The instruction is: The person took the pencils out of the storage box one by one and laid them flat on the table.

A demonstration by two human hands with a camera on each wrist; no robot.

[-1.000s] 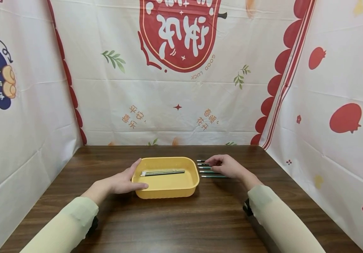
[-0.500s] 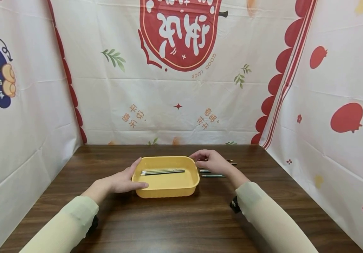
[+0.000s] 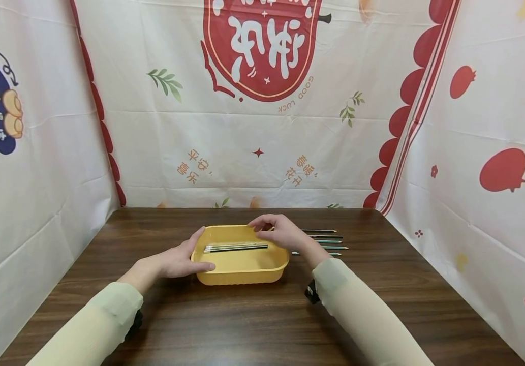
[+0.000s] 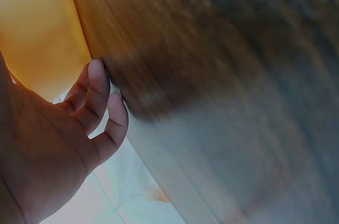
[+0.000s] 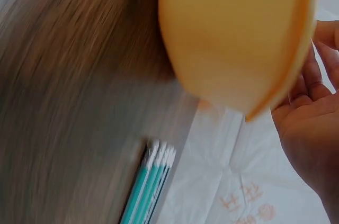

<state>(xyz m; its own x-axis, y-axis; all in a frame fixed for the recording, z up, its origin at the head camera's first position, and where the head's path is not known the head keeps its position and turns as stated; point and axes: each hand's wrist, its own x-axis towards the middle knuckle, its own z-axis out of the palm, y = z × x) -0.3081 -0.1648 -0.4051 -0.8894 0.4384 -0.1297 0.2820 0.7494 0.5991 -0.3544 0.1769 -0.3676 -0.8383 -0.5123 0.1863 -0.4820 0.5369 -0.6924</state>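
A shallow yellow plastic tray (image 3: 244, 277) stands on the table. Several pencils (image 3: 239, 247) lie side by side inside it. My left hand (image 3: 175, 260) grips the tray's left end, thumb over the rim and fingers around the outside. In the left wrist view, fingertips (image 4: 98, 70) touch the tray's wall. Over the tray's back right corner is my right hand (image 3: 285, 234), fingers loosely bent, with no pencil visible in it. The right wrist view has this hand (image 5: 312, 113) partly behind the tray's rim, which hides some fingertips.
More pencils (image 3: 328, 241), black and green ones, lie in a row on the table right of the tray, partly hidden by my right wrist. The brown wooden table (image 3: 244, 325) meets printed white cloth (image 3: 225, 132) at the back and both sides.
My right hand has moved left from the row of pencils to above the tray, uncovering their tips. The left hand keeps its hold; the tray and its pencils stay put.
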